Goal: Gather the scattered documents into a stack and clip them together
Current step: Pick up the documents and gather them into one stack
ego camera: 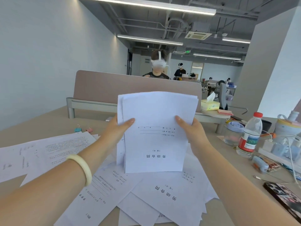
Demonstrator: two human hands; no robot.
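Note:
A stack of white printed sheets stands upright on its lower edge above the desk, its top page upside down to me. My left hand grips its left edge with the thumb on the front. On the opposite edge my right hand grips the same way. More loose documents lie scattered flat beneath and to the left. Two small binder clips, one blue and one pink, lie on the desk beyond the left papers.
A water bottle, a clear jar, cables and a power strip crowd the right side. A phone lies at the near right. A beige partition closes the desk's far edge; a person sits behind it.

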